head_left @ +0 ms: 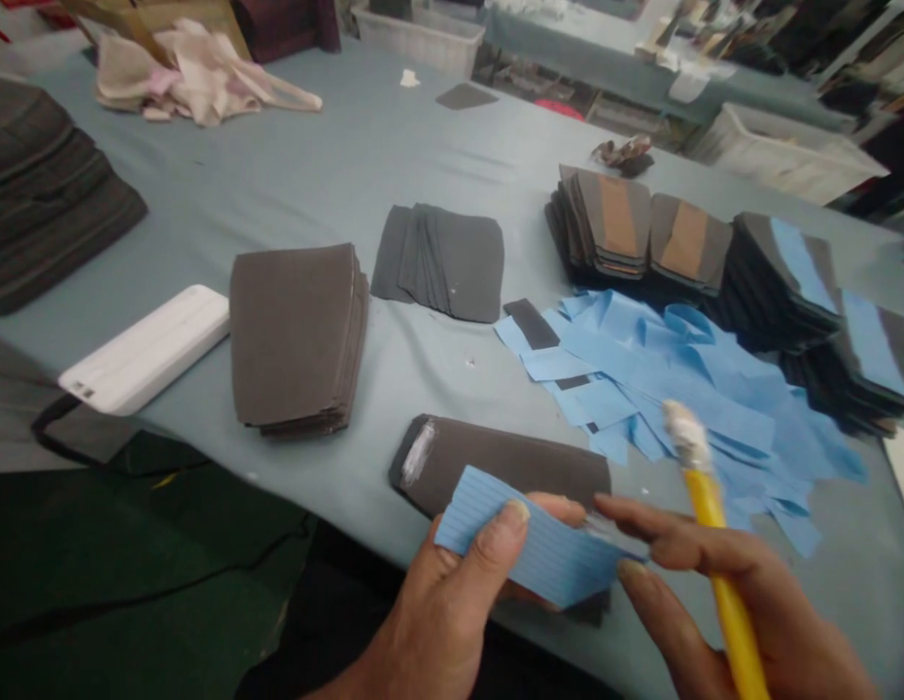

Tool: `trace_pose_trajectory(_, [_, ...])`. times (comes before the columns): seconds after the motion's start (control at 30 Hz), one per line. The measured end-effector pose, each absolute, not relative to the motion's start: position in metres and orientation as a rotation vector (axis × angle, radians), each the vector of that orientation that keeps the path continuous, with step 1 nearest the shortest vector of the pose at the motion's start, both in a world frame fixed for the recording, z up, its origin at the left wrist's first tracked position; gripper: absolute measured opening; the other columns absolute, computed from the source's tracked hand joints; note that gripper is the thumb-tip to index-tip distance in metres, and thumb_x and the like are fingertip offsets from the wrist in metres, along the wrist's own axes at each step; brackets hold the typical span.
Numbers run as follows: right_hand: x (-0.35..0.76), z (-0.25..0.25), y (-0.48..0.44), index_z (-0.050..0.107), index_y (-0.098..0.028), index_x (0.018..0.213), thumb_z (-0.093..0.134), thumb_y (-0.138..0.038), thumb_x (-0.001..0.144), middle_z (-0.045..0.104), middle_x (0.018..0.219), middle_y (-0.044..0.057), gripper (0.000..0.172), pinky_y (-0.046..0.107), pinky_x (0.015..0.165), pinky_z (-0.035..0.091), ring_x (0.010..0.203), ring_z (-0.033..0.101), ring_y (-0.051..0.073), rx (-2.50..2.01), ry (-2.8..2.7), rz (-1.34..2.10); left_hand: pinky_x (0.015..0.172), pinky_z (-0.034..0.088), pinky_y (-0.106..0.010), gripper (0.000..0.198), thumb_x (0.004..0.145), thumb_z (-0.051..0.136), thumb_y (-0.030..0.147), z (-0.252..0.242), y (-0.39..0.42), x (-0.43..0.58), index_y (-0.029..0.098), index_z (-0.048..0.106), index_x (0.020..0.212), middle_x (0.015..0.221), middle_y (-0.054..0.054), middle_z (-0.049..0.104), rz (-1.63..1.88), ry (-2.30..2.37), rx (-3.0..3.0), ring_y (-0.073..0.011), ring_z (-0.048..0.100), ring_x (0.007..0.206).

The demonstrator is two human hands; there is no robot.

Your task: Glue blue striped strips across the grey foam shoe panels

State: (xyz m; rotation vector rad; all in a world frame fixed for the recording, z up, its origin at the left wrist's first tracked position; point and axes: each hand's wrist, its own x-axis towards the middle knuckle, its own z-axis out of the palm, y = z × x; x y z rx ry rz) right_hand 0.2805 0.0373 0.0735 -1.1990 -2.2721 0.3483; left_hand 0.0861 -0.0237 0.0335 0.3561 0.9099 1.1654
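Note:
My left hand (452, 603) is closed on a blue fabric strip (569, 569), the thumb lying on top of it. At the strip's right end, the thumb and forefinger of my right hand (744, 574) come together close to its edge; I cannot tell if they grip it. A yellow-handled brush (707, 501) with a whitish, caked tip is held in the same hand, tip up. Below and behind the strip lie dark brown panels (510, 452), with a white smear across the left end. Part of them is hidden by my hands.
Loose blue strips (642, 360) are heaped to the right. Behind them stand banded stacks of dark panels (685, 243). Left of centre are a dark brown stack (295, 335), fanned grey panels (452, 258) and a white power bank-like block (150, 350) with a cable near the table edge.

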Motion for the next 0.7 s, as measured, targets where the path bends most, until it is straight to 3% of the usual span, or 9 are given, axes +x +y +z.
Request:
trace_pose_trajectory(0.07, [0.268,0.073,0.035,0.058,-0.028,0.101,0.066,-0.042,0.103,0.082,0.117,0.005,0.016,0.030,0.080,0.068,0.105,0.082,0.025,-1.233,-2.186,0.326,0.091,0.062,-0.036,0.058,0.099,0.062,0.071,0.033,-0.026,0.086,0.022,0.077,0.128,0.130,-0.010,0.078,1.172,0.907,0.340,-0.0275,0.074,0.113])
trace_pose_trajectory(0.17, [0.246,0.075,0.037,0.058,-0.029,0.104,0.066,-0.041,0.103,0.082,0.118,0.003,0.014,0.035,0.084,0.068,0.105,0.081,0.025,-1.187,-2.191,0.457,0.091,0.064,-0.039,0.062,0.101,0.059,0.070,0.033,-0.028,0.087,0.022,0.073,0.137,0.139,-0.013,0.072,1.188,0.910,0.332,-0.0300,0.072,0.117])
trace_pose_trajectory(0.33, [0.219,0.080,0.046,0.056,-0.031,0.102,0.067,-0.037,0.102,0.080,0.113,-0.001,0.013,0.028,0.082,0.067,0.105,0.080,0.019,-1.132,-2.156,0.659,0.091,0.063,-0.039,0.067,0.099,0.059,0.073,0.037,-0.029,0.081,0.020,0.074,0.135,0.138,-0.014,0.071,1.137,0.879,0.396,-0.0302,0.071,0.117])
trace_pose_trajectory(0.47, [0.209,0.081,0.052,0.056,-0.031,0.098,0.068,-0.028,0.102,0.078,0.098,-0.006,0.012,0.023,0.090,0.064,0.111,0.076,0.015,-1.086,-2.171,0.847,0.089,0.064,-0.037,0.077,0.090,0.064,0.083,0.041,-0.026,0.075,0.019,0.073,0.134,0.127,-0.012,0.074,1.098,0.863,0.397,-0.0264,0.072,0.107])
trace_pose_trajectory(0.6, [0.201,0.080,0.056,0.055,-0.031,0.096,0.064,-0.021,0.102,0.072,0.090,-0.006,0.015,0.017,0.073,0.063,0.088,0.076,0.012,-1.048,-2.106,1.098,0.098,0.062,-0.039,0.071,0.093,0.065,0.079,0.040,-0.023,0.073,0.020,0.073,0.131,0.122,-0.010,0.075,1.091,0.829,0.441,-0.0262,0.073,0.110])
trace_pose_trajectory(0.7, [0.195,0.080,0.058,0.056,-0.030,0.095,0.065,-0.022,0.102,0.073,0.091,-0.004,0.014,0.016,0.063,0.061,0.078,0.075,0.012,-1.092,-2.060,1.099,0.100,0.060,-0.039,0.060,0.100,0.063,0.069,0.040,-0.021,0.074,0.021,0.072,0.135,0.120,-0.008,0.076,1.120,0.773,0.449,-0.0269,0.073,0.114])
